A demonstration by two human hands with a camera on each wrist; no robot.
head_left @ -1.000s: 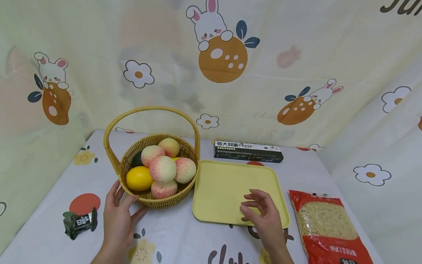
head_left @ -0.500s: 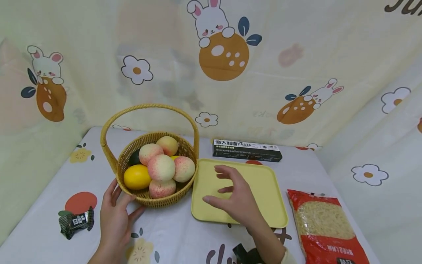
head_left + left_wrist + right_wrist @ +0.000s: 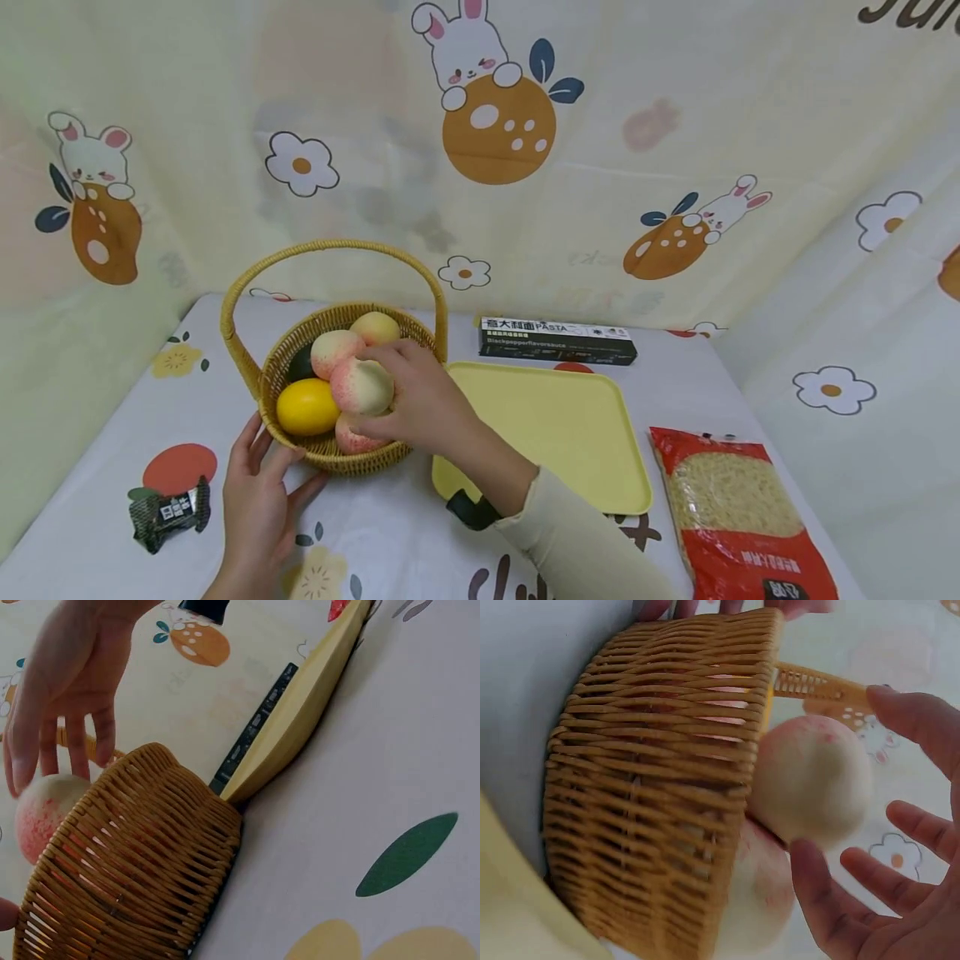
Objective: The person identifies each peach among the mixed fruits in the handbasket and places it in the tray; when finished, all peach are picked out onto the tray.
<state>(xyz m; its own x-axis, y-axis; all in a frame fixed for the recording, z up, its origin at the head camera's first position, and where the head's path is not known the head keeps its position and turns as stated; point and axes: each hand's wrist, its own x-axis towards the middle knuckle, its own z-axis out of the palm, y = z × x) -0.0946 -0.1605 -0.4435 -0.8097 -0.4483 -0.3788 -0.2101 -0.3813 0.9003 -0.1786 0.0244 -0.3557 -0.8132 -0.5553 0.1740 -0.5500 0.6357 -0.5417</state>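
Note:
A woven basket (image 3: 352, 462) with a tall arched handle holds several peaches, a yellow lemon-like fruit (image 3: 307, 407) and a dark green one (image 3: 302, 365). My left hand (image 3: 258, 500) rests against the basket's near left outer side, fingers spread. Over the basket reaches my right hand (image 3: 423, 400), its thumb and fingers spread around the topmost peach (image 3: 360, 387). In the right wrist view, that peach (image 3: 814, 780) sits at the rim, and gaps show between it and most of the fingers. Another peach (image 3: 754, 892) lies beside it.
Right of the basket lies a yellow tray (image 3: 555, 442), partly under my right forearm. A black pasta box (image 3: 557, 342) stands behind it. A red pasta bag (image 3: 742, 508) lies at the right, and a small dark wrapped packet (image 3: 171, 512) at the left.
My right hand has moved left from over the tray to the topmost peach in the basket. The left hand stays at the basket's side.

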